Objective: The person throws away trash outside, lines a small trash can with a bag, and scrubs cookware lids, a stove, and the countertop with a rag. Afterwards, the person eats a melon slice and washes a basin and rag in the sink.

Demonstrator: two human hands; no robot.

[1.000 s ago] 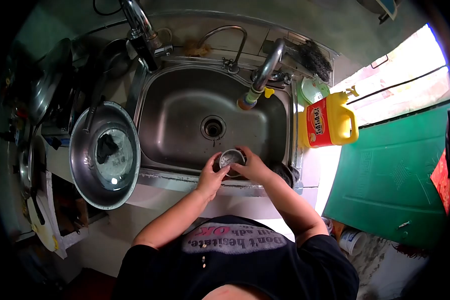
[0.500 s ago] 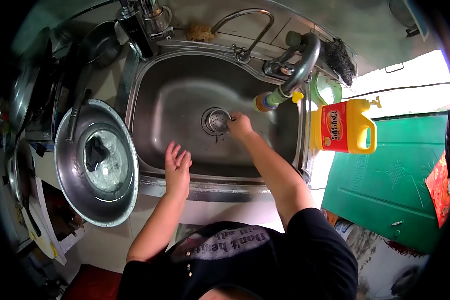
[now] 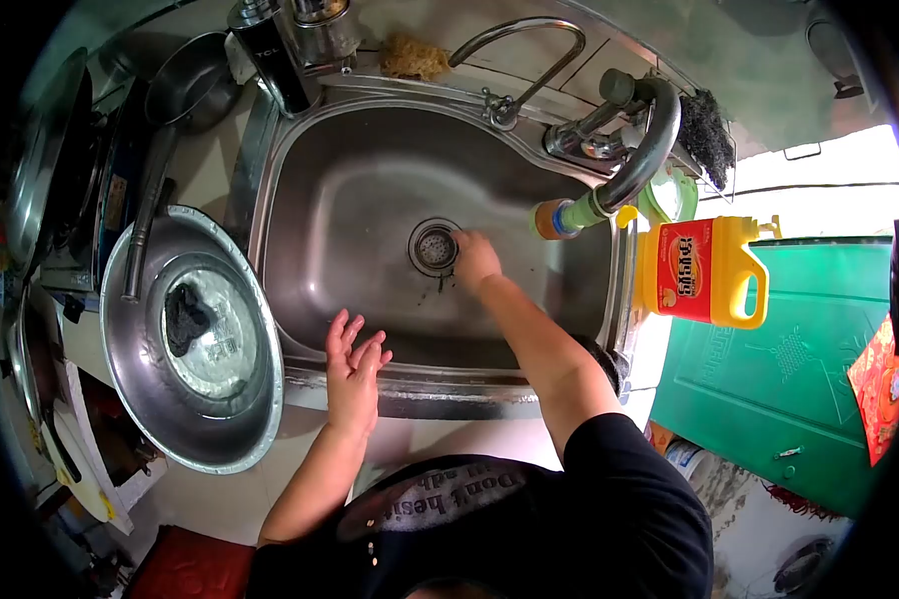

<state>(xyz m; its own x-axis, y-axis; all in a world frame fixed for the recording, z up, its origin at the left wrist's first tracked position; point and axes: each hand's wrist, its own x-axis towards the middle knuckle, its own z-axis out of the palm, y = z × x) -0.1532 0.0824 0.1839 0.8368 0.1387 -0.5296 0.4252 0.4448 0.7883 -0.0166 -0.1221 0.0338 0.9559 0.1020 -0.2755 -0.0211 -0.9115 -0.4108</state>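
My right hand (image 3: pixel 478 262) reaches down into the steel sink (image 3: pixel 345 220), its fingers closed at the right rim of the sink strainer (image 3: pixel 436 247). The strainer is a small round metal basket with holes, sitting at the drain opening; the fingertips are partly hidden behind the hand. Dark bits lie on the sink floor just below the drain. Over the sink's front edge, my left hand (image 3: pixel 352 374) is held palm up with its fingers apart, holding nothing.
A large metal basin (image 3: pixel 195 419) with a dark cloth-like lump stands at left, a pan (image 3: pixel 195 85) behind it. Faucets (image 3: pixel 659 140) rise along the back right. A yellow detergent jug (image 3: pixel 709 272) stands right of the sink, near a green panel (image 3: pixel 769 369).
The strainer, slightly raised and tilted before, now sits lower and flatter at the drain. My right hand stays at its rim. The left hand has barely moved; the view has shifted a little.
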